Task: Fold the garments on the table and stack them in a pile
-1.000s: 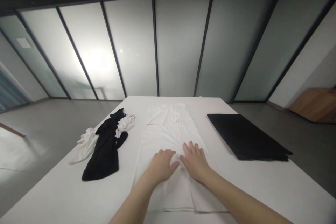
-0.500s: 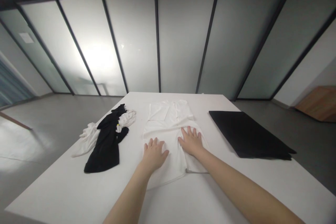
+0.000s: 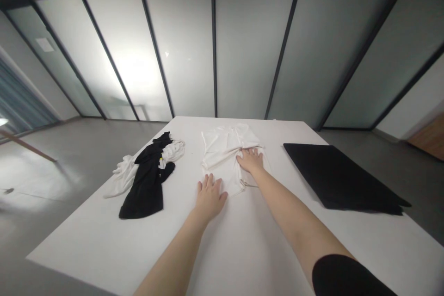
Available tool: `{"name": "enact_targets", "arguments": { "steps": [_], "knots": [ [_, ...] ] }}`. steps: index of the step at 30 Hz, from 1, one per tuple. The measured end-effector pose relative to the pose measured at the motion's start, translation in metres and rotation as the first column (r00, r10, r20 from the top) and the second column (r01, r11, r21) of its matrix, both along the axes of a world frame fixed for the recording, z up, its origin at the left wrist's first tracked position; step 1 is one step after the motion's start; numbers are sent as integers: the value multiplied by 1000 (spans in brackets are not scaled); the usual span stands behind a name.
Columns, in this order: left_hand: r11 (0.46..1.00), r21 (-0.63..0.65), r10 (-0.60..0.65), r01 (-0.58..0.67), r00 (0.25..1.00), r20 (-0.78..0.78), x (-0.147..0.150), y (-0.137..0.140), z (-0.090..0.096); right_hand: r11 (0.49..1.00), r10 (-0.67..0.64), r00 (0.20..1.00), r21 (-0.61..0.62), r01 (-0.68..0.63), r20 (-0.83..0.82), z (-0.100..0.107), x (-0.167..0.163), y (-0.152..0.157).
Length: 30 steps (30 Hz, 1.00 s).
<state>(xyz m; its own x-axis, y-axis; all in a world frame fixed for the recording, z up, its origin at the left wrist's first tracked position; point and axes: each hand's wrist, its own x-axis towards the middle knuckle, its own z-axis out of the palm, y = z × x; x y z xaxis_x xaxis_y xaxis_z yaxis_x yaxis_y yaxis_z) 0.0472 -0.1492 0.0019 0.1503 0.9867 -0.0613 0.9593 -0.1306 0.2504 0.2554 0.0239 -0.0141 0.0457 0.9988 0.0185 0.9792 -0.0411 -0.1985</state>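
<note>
A thin white garment (image 3: 225,166) lies on the table in front of me, folded and wrinkled, its exact kind hard to make out. My left hand (image 3: 210,194) rests palm down at its near edge, fingers stretched out. Farther up, on the right half of the cloth, my right hand (image 3: 251,159) lies with its fingers spread against a bunched crease. Neither hand has cloth gripped in it.
The white table (image 3: 100,249) carries a heap of clothes on the left: a black garment (image 3: 145,185) beside white ones (image 3: 121,178). Flat black sheets (image 3: 340,175) lie on the right. Behind the table stands a frosted glass partition (image 3: 249,46).
The white garment has slid away from me and its middle has bunched into folds. My right hand has moved forward with it; my left hand now lies at the near edge.
</note>
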Motion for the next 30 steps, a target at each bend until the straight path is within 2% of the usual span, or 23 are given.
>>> {"name": "enact_targets", "arguments": {
  "steps": [6, 11, 14, 20, 25, 30],
  "knots": [
    [999, 30, -29, 28, 999, 28, -4, 3, 0, 995, 44, 999, 87, -44, 2, 5, 2, -3],
    [995, 97, -13, 10, 999, 34, -6, 3, 11, 979, 78, 996, 185, -83, 31, 9, 2, -29],
    [996, 83, 10, -13, 999, 35, -5, 2, 16, 974, 94, 994, 203, -105, 62, 7, 6, -48],
    [1000, -11, 6, -4, 994, 109, 1, -1, 20, 961, 225, 966, 134, -241, 124, -7, 30, -88],
    [990, 107, -107, 91, 981, 159, 3, -1, 22, 950, 305, 942, 20, -311, 142, -16, 60, -122],
    [965, 204, -203, 166, 963, 177, 1, 0, 14, 940, 333, 939, -106, -323, 89, -10, 87, -153]
  ]
}}
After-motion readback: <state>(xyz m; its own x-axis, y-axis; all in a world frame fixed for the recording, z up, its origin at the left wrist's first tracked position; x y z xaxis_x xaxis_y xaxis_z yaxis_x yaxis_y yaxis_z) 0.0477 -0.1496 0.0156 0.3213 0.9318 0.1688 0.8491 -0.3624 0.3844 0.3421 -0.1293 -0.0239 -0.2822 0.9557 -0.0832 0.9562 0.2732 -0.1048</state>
